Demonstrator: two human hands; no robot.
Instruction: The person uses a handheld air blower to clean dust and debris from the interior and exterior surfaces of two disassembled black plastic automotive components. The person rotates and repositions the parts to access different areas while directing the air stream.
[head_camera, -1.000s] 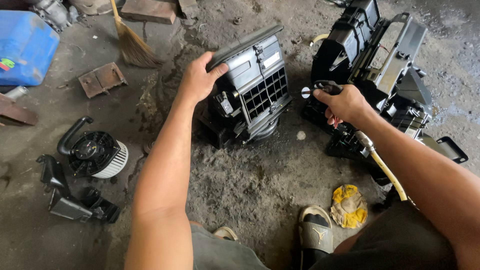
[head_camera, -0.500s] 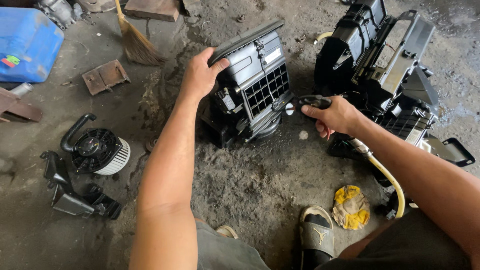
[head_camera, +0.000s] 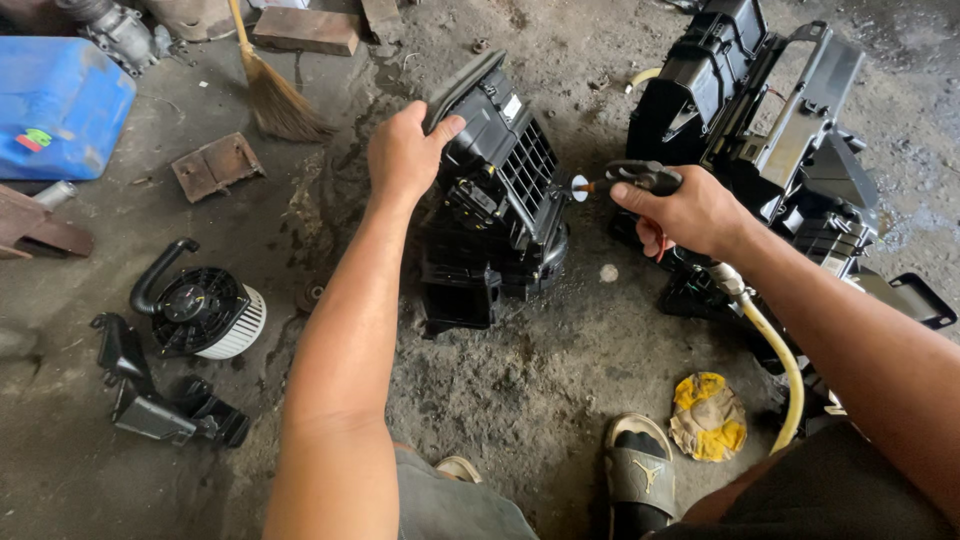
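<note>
Gripping the top edge of a black plastic heater housing (head_camera: 500, 190) at the upper middle of the frame, the left hand (head_camera: 405, 150) has its thumb hooked over the near rim while the other fingers wrap behind the lid, out of sight. The housing stands tilted on the dirty concrete floor (head_camera: 560, 400), its grille face turned toward the right of the frame. To the right of it, the right hand (head_camera: 690, 212) is clenched around the dark handle of an air blow gun (head_camera: 630, 180); the fingers curl under the grip and the thumb lies along its top. The gun's short nozzle juts out to the left of the knuckles, its pale tip just beside the grille, though whether it touches cannot be told. A yellow hose (head_camera: 780, 360) runs from below the right wrist down toward the lower right. Behind that hand, in the upper right, stands a second, larger black housing (head_camera: 780, 130). A round blower fan (head_camera: 205, 312) lies at the left, a blue container (head_camera: 60, 105) in the upper left corner, a broom (head_camera: 270, 90) near the top, and a yellow rag (head_camera: 708, 418) beside a sandalled foot (head_camera: 640, 470) at the bottom.
</note>
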